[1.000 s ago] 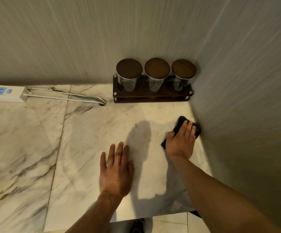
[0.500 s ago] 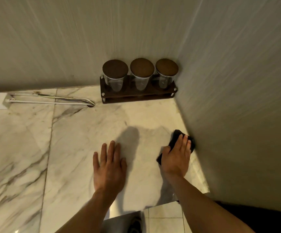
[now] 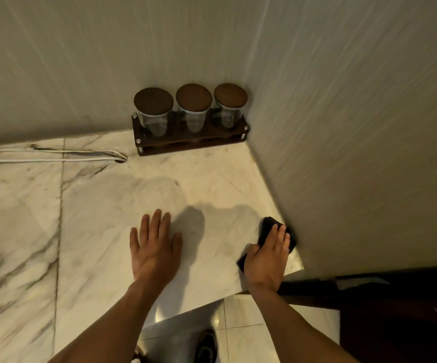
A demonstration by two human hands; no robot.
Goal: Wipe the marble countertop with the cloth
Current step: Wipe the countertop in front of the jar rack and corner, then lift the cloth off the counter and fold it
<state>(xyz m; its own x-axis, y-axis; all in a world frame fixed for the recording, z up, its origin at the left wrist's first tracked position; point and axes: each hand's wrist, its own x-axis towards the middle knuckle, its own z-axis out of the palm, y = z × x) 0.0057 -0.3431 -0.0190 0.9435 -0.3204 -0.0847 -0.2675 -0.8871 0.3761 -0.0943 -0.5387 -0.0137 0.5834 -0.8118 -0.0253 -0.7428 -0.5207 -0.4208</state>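
We see a dim, warm-toned scene. Our left hand (image 3: pixel 155 254) casts a soft dark shadow on the marble table (image 3: pixel 102 205), up and to the right of it, so light comes from behind and to the left. A pale sheen lies near the table's front edge. Walls streak with blur; wide-angle bending shows at the frame's edges.

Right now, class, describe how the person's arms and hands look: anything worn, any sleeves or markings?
Both forearms are bare to the frame's bottom edge; no sleeves show. The left hand and right hand wear no gloves, and no rings, watch, bracelets or markings are visible. Dim light and slight blur could hide small details.
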